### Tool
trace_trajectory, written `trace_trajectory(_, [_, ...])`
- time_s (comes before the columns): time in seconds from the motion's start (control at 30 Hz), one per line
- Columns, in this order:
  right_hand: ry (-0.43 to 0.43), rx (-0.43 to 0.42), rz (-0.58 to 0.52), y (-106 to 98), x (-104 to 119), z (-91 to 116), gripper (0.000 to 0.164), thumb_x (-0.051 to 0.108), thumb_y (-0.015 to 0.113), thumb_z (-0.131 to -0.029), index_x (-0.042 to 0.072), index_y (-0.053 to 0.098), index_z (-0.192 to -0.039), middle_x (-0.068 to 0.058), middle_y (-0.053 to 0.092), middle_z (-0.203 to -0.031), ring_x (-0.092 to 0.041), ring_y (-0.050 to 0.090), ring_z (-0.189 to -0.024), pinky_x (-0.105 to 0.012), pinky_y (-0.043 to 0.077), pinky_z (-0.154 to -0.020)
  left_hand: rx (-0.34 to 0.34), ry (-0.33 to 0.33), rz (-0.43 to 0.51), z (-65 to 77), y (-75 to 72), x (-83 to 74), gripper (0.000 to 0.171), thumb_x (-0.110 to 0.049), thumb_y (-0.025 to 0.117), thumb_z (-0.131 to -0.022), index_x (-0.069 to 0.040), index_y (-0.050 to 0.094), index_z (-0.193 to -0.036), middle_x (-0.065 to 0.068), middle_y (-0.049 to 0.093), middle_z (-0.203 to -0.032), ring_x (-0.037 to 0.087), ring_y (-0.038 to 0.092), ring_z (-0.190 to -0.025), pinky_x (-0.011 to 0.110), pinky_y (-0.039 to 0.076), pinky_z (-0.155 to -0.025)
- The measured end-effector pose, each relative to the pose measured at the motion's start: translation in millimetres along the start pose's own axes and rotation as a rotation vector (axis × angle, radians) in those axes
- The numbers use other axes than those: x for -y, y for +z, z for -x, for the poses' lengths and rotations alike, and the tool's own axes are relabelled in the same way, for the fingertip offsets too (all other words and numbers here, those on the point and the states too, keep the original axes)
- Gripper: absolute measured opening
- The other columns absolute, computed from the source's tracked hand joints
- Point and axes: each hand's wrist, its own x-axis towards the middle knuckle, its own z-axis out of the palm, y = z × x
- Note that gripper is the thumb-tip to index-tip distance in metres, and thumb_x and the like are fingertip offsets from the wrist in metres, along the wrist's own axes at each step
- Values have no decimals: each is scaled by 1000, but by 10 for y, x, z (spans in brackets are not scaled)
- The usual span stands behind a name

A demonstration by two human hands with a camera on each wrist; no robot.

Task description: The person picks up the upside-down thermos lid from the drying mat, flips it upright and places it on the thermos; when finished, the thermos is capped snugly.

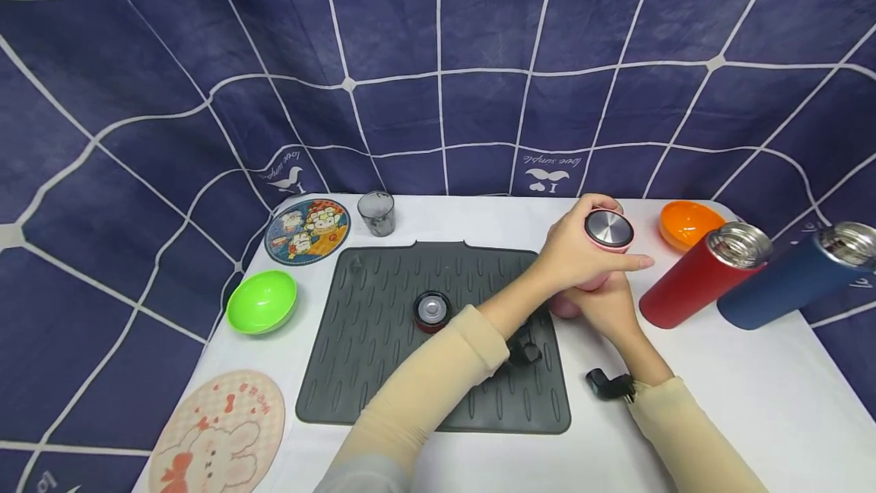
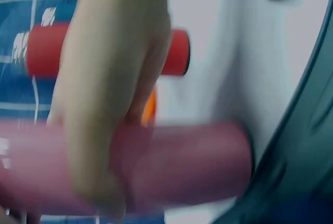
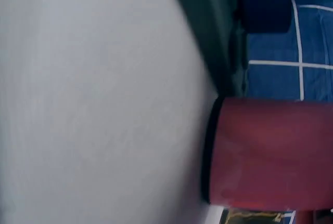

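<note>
A pink insulated bottle (image 2: pixel 197 161) with a brushed-metal lid top (image 1: pixel 609 228) stands by the right edge of the dark grey drying mat (image 1: pixel 383 371). My left hand (image 1: pixel 578 249) grips it high up, close to the lid, with the thumb pointing right. Lower down, my right hand (image 1: pixel 605 301) holds the bottle's body, its thumb across the front in the left wrist view. In the right wrist view the bottle's dark-rimmed base (image 3: pixel 270 154) shows against the white cloth. A round black-and-red lid (image 1: pixel 433 310) lies on the mat, left of both hands.
To the right lean-looking red (image 1: pixel 694 284) and blue (image 1: pixel 787 287) flasks stand without lids, near an orange bowl (image 1: pixel 687 224). Leftward are a green bowl (image 1: pixel 262 301), a grey glass (image 1: pixel 378 214), a patterned round mat (image 1: pixel 308 230) and a rabbit mat (image 1: pixel 219 432).
</note>
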Motion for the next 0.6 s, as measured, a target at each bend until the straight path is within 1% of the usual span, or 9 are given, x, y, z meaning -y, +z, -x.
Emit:
trace_trajectory(0.07, [-7, -14, 8, -1, -53, -8, 68, 0, 77, -72, 5, 42, -130, 5, 55, -115, 4, 50, -103, -6, 37, -88, -151, 0, -96, 57, 100, -36, 64, -45, 86, -61, -31, 52, -114, -24, 59, -105, -7, 54, -93, 13, 40, -83])
trace_trajectory(0.13, [1, -36, 10, 5, -104, -14, 77, 0, 75, -74, 10, 32, -138, -3, 49, -126, 0, 45, -112, -8, 33, -93, -265, 28, -141, 92, 189, -48, 60, -47, 82, -65, -30, 53, -114, -23, 59, -108, -5, 53, -98, 17, 38, -88])
trace_trajectory(0.2, [4, -78, 38, 19, -149, -18, 82, 2, 74, -75, 14, 27, -141, -6, 44, -132, -2, 41, -119, -9, 30, -98, -332, 44, -163, 112, 252, -54, 59, -46, 80, -68, -28, 52, -117, -21, 59, -111, -4, 53, -103, 19, 36, -92])
trace_trajectory(0.27, [4, -122, 48, 37, -177, -25, 81, 2, 73, -76, 14, 27, -141, -6, 44, -132, -2, 40, -119, -11, 29, -99, -348, 44, -167, 110, 281, -50, 59, -45, 79, -70, -27, 51, -119, -19, 59, -113, -3, 53, -104, 20, 35, -93])
trace_trajectory(0.3, [5, -144, 59, 46, -178, -27, 79, 3, 73, -76, 13, 29, -140, -5, 46, -130, -1, 42, -117, -11, 30, -98, -335, 45, -163, 100, 275, -46, 59, -44, 79, -70, -26, 52, -119, -19, 60, -113, -3, 54, -103, 20, 35, -92])
trace_trajectory(0.37, [-20, -158, 5, 55, -150, -38, 75, 0, 74, -73, 10, 35, -137, -3, 51, -125, 0, 46, -112, -13, 34, -95, -272, 32, -156, 64, 225, -33, 57, -41, 80, -68, -27, 53, -116, -19, 61, -108, -3, 54, -97, 20, 36, -87])
trace_trajectory(0.47, [-38, -144, -62, 53, -57, -45, 70, -2, 76, -69, 9, 43, -131, 4, 56, -116, 1, 51, -103, -12, 39, -87, -99, 5, -129, -24, 86, -10, 54, -39, 82, -66, -29, 57, -112, -19, 63, -97, -4, 54, -85, 14, 40, -79])
trace_trajectory(0.53, [-35, -118, -106, 51, 11, -52, 71, -2, 78, -68, 10, 45, -130, 9, 57, -114, -1, 54, -101, -13, 41, -86, 32, -9, -87, -83, -11, 5, 55, -36, 83, -65, -29, 57, -113, -17, 63, -95, -3, 55, -83, 11, 43, -77])
trace_trajectory(0.6, [-14, -99, -101, 56, 52, -55, 69, -1, 78, -68, 11, 47, -129, 13, 56, -112, -2, 54, -99, -13, 42, -84, 131, -15, -33, -123, -79, 16, 57, -32, 84, -65, -26, 56, -115, -14, 63, -95, -3, 57, -83, 9, 46, -75])
